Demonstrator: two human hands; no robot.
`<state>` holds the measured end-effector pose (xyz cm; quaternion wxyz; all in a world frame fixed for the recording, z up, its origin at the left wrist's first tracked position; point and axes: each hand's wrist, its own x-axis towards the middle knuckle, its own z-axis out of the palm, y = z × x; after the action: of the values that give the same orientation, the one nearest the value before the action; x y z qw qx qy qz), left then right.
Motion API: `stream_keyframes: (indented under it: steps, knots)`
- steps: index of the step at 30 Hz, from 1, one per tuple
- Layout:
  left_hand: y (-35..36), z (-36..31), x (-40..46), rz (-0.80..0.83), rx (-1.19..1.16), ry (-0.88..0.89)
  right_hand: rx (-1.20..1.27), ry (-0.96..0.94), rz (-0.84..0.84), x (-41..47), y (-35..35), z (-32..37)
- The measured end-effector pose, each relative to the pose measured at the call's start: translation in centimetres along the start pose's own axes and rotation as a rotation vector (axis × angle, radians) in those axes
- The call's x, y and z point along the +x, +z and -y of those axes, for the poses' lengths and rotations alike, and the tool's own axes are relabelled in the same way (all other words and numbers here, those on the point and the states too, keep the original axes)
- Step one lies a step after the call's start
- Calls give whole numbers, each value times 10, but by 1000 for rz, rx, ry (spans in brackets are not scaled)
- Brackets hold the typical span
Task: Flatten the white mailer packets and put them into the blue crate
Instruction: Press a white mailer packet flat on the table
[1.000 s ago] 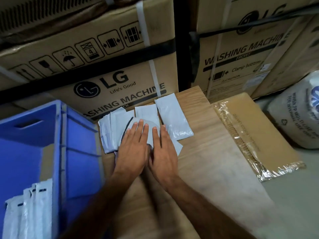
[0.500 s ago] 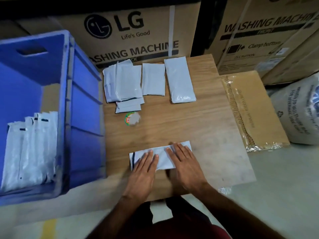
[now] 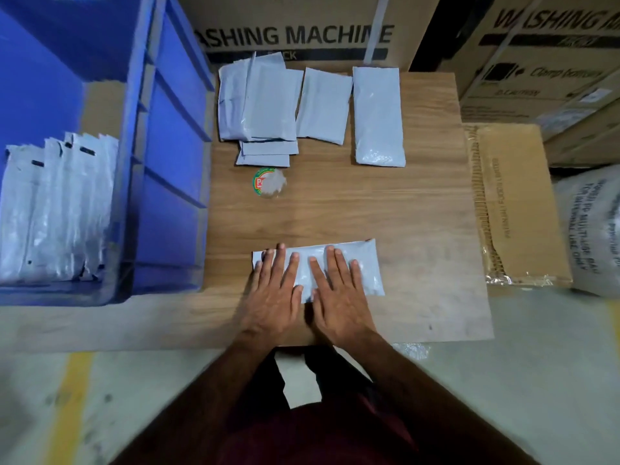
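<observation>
Pressing flat, palms down, on one white mailer packet (image 3: 364, 263) lying crosswise near the front edge of the wooden table (image 3: 385, 209). Left hand (image 3: 273, 293) covering the packet's left half, fingers (image 3: 279, 260) extended and slightly spread, gripping nothing. Right hand (image 3: 339, 297) resting just beside it on the packet's middle, fingers (image 3: 339, 266) likewise straight and apart, gripping nothing. Packet's right end showing clear of both hands.

Lying at the far side of the table: an overlapping pile of white packets (image 3: 261, 105) at the left, a single packet (image 3: 323, 107) just beside it, and a fuller, longer packet (image 3: 377, 115) to the right of that. Two further packet ends (image 3: 266, 154) protruding from under the pile's near edge. Sitting between the pile and the hands, well apart from the pressed packet: a small round item with a green and red label (image 3: 268, 182), detail too blurred to identify.

Standing on the floor touching the table's left side: the blue crate (image 3: 174, 162), holding a row of white packets (image 3: 57, 209) set upright along its near inner wall.

Resting to the right of the table: a flattened cardboard sheet wrapped in clear film (image 3: 516, 203), and beyond it a white printed sack (image 3: 593, 229). Standing behind the table: cardboard cartons printed "WASHING MACHINE" (image 3: 302, 31).
</observation>
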<state>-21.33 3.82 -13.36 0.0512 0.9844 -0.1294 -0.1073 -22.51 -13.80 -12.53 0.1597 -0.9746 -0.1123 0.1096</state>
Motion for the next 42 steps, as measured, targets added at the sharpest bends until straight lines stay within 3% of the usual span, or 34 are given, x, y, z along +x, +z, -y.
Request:
stream_keyframes:
  steps: [7,14,17,24,29,34,39,42]
  knots:
    - [8,-2,4,-5,25,-22,2,10,10,4,10,-4]
    - [3,-3,11,-103,26,94,7,67,-54,5,-4,-20]
    - [7,-8,17,-72,36,220,-21,34,-54,2,1,-35]
    - [6,-26,19,-58,16,130,29,-15,-46,0,-2,-46]
    - [11,-39,25,-64,1,224,13,70,-72,-10,-7,-70]
    - [12,-49,27,-76,0,168,34,18,-30,-10,-10,-75]
    - [12,-65,34,-37,-4,351,56,123,-84,-19,-15,-96]
    - [15,-70,33,-31,15,319,-1,82,-57,-25,-12,-106]
